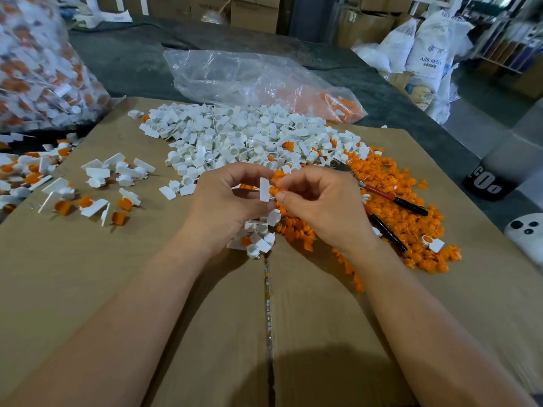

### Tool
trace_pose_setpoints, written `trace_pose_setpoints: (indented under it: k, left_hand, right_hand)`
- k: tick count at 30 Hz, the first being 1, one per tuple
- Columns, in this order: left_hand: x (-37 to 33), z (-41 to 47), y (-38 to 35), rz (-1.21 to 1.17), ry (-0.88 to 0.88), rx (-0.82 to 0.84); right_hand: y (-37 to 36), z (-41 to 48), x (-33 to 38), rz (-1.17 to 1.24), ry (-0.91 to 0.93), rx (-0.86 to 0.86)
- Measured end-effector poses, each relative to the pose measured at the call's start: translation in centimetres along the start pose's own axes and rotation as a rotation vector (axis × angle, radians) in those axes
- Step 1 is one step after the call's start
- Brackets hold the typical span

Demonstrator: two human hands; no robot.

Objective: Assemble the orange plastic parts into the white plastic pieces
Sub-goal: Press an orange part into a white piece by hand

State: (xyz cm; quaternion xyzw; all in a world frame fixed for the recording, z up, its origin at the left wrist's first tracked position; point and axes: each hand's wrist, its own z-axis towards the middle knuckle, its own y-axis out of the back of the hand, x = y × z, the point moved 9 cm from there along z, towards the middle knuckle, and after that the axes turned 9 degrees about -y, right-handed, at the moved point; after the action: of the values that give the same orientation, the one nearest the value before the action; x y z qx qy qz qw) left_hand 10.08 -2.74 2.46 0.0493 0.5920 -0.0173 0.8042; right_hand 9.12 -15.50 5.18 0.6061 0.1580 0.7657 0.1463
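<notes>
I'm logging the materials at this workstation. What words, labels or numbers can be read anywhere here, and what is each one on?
"ABS RESI", the end lost in a fold: on the white sack at the back right.
Line beneath it, starting "ABS": the rest is too blurred to read.
Logo and small print above it: too blurred to read.
Large white characters on the black object at the right edge: partly cut off, not readable.
</notes>
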Motion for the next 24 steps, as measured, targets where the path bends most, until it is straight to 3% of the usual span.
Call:
trace_pose_setpoints:
  k: [9, 18, 24]
  left_hand:
    - [-0.7, -0.6, -0.8, 0.142, -0.086, 0.046]
    - [0.0, 0.0, -0.2, -0.172, -0.029, -0.005]
    - [0.7, 0.2, 0.1, -0.372, 0.011, -0.072]
  right_hand:
    - [-0.1, 0.1, -0.5, -0.08, -0.048, 0.054]
    - [1.0, -0.4, 0.7, -0.057, 0.107, -0.093]
    - [0.6, -0.5, 1.3, -0.107, 0.188, -0.077]
